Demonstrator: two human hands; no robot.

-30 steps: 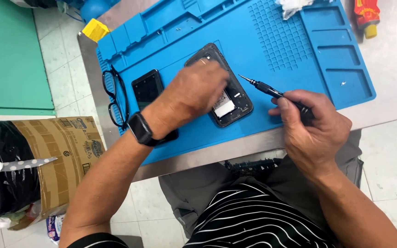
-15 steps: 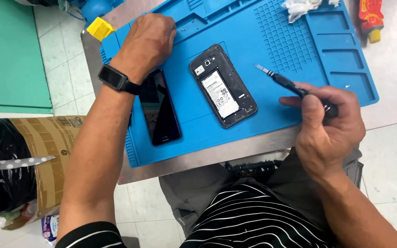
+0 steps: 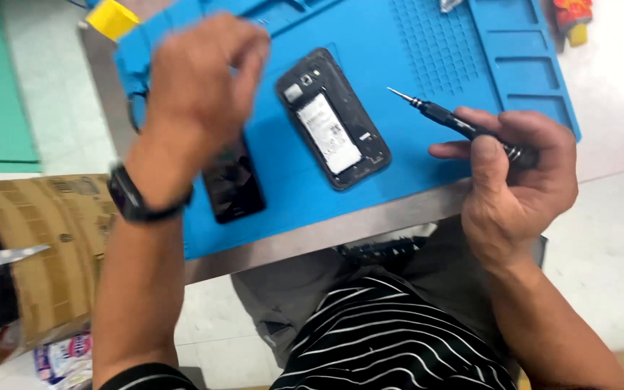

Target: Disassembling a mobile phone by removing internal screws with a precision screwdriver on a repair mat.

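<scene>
An opened black phone point(image 3: 334, 119) with its back off lies face down on the blue work mat point(image 3: 427, 58), its innards showing. My right hand point(image 3: 514, 180) grips a black screwdriver point(image 3: 464, 124) to the right of the phone, with the tip pointing up-left and in the air. My left hand point(image 3: 196, 87) is blurred and hovers over the mat's left part with its fingers curled together; whether it holds anything is unclear. Below it lies a black screen panel point(image 3: 232, 184), partly covered by the wrist with a black watch point(image 3: 135, 196).
A yellow object point(image 3: 110, 18) sits at the mat's far left corner and a red-and-yellow item point(image 3: 572, 18) at the far right. A cardboard box point(image 3: 45, 238) stands on the floor to the left. The grey table edge point(image 3: 370, 224) runs close to my lap.
My left hand left the opened phone, reached to the mat's far left, and has now drawn back above the black panel. My right hand kept hold of the screwdriver.
</scene>
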